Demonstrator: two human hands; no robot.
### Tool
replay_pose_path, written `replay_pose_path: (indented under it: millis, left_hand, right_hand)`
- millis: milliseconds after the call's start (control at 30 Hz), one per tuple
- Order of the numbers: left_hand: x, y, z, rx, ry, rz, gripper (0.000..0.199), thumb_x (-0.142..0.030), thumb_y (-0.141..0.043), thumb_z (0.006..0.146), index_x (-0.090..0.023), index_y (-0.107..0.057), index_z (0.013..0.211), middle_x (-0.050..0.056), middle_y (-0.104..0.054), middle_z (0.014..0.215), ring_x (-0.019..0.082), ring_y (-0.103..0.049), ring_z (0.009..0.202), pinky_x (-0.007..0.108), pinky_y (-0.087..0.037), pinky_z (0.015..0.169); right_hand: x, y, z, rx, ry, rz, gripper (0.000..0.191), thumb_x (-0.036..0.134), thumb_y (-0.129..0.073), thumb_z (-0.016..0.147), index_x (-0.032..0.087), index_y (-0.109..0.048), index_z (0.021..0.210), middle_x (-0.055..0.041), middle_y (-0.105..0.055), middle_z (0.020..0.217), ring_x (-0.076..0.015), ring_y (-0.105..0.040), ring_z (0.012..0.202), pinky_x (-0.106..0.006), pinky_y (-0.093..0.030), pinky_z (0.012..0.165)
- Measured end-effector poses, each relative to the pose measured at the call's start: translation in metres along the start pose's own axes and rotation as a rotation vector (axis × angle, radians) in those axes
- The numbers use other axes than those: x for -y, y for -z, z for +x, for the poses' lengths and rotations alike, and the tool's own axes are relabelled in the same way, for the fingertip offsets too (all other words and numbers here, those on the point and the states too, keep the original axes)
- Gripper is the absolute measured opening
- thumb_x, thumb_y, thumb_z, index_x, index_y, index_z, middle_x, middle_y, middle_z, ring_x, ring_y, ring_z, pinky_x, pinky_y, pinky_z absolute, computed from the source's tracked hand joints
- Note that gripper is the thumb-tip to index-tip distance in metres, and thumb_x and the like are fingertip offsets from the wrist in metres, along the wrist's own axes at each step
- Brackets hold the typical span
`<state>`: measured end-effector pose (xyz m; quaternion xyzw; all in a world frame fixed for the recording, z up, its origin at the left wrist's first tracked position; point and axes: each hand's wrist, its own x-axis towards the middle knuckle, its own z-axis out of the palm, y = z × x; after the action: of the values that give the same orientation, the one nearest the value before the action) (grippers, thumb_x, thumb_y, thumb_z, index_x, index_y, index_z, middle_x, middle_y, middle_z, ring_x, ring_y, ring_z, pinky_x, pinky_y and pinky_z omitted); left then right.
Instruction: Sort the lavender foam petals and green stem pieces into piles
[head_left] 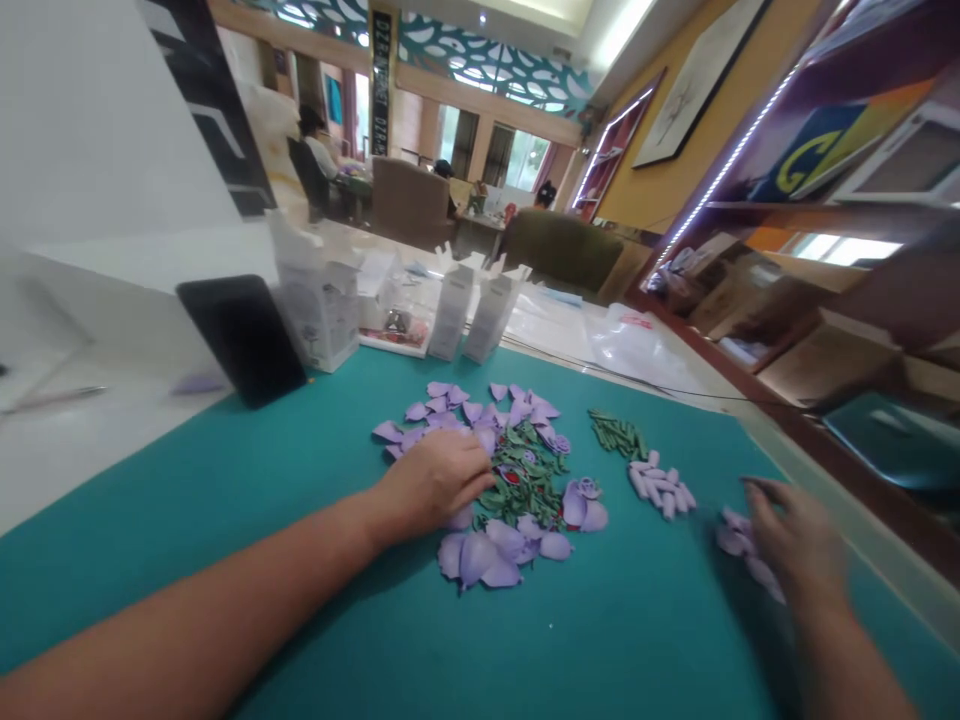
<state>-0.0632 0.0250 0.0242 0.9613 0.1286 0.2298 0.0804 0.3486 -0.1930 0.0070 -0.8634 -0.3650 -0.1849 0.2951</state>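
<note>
My left hand (439, 475) reaches into a heap on the mat, fingers bent and pressed together; what they hold, if anything, is hidden. Around it lie loose lilac petals (480, 558) and a pile of small green leaf-like pieces (529, 490) with bits of red among them. A lilac rosette (589, 488) with petals sits at the heap's right side. Over on the right, my right hand (799, 540) is smeared by motion above a smaller group of lilac petals (735, 535). Its fingers are too blurred to show a grip.
A teal mat (315, 480) covers the table. Green sticks (616, 433) and pale lilac rolls (661, 485) lie right of the heap. A dark tablet (241, 340), white boxes (454, 305) and a plastic bag (637, 340) stand or lie behind. Shelves with cardboard boxes (825, 365) flank the right side.
</note>
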Motion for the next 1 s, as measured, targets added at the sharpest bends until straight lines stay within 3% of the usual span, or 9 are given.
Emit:
replay_pose_path:
  millis: [67, 167, 333, 567, 833, 1000]
  left_hand:
    - [0.001, -0.001, 0.001, 0.000, -0.002, -0.002, 0.027, -0.028, -0.048, 0.096, -0.016, -0.057, 0.073, 0.003, -0.057, 0.072, 0.016, -0.050, 0.069, 0.030, -0.036, 0.067]
    - [0.002, -0.002, 0.001, 0.004, 0.006, -0.029, 0.028, -0.028, -0.049, 0.095, -0.016, -0.054, 0.070, 0.002, -0.055, 0.069, 0.016, -0.048, 0.068, 0.029, -0.035, 0.065]
    - [0.003, -0.002, 0.001, 0.030, 0.009, -0.088, 0.021, -0.026, -0.049, 0.094, -0.017, -0.059, 0.078, 0.002, -0.059, 0.075, 0.016, -0.053, 0.073, 0.029, -0.036, 0.068]
    - [0.004, -0.005, 0.001, 0.017, 0.004, -0.117, 0.022, -0.026, -0.048, 0.095, -0.017, -0.060, 0.078, 0.001, -0.060, 0.074, 0.015, -0.053, 0.072, 0.028, -0.036, 0.067]
    - [0.003, -0.005, 0.001, 0.027, 0.019, -0.129, 0.018, -0.023, -0.051, 0.093, -0.016, -0.061, 0.079, 0.002, -0.062, 0.078, 0.015, -0.055, 0.074, 0.027, -0.038, 0.069]
    - [0.003, -0.005, 0.001, 0.018, 0.013, -0.139, 0.021, -0.024, -0.049, 0.094, -0.016, -0.061, 0.079, 0.002, -0.062, 0.077, 0.015, -0.055, 0.073, 0.027, -0.038, 0.069]
  right_hand:
    - [0.032, -0.001, -0.010, -0.009, 0.175, 0.035, 0.036, 0.047, -0.043, 0.081, 0.022, -0.068, 0.086, -0.0136, -0.069, 0.093, -0.0302, -0.062, 0.086, -0.043, -0.047, 0.077]
    - [0.069, -0.012, -0.025, 0.167, 0.421, 0.118, 0.028, 0.044, -0.049, 0.085, 0.024, -0.069, 0.086, -0.0080, -0.070, 0.085, -0.0254, -0.063, 0.082, -0.037, -0.048, 0.074]
    - [0.096, -0.033, -0.041, 0.249, 0.645, 0.165, 0.025, 0.033, -0.048, 0.091, 0.025, -0.071, 0.086, -0.0084, -0.070, 0.089, -0.0259, -0.064, 0.088, -0.039, -0.049, 0.078]
    - [0.110, -0.042, -0.047, 0.380, 0.733, 0.193, 0.020, 0.030, -0.050, 0.094, 0.026, -0.070, 0.091, -0.0076, -0.071, 0.096, -0.0245, -0.063, 0.091, -0.040, -0.049, 0.082]
    - [0.119, -0.052, -0.054, 0.398, 0.689, 0.127, 0.020, 0.034, -0.053, 0.093, 0.023, -0.068, 0.085, -0.0067, -0.067, 0.086, -0.0232, -0.060, 0.082, -0.037, -0.047, 0.076]
    - [0.122, -0.056, -0.057, 0.386, 0.642, 0.203, 0.022, 0.035, -0.051, 0.092, 0.023, -0.063, 0.078, -0.0066, -0.064, 0.081, -0.0228, -0.058, 0.078, -0.036, -0.045, 0.071]
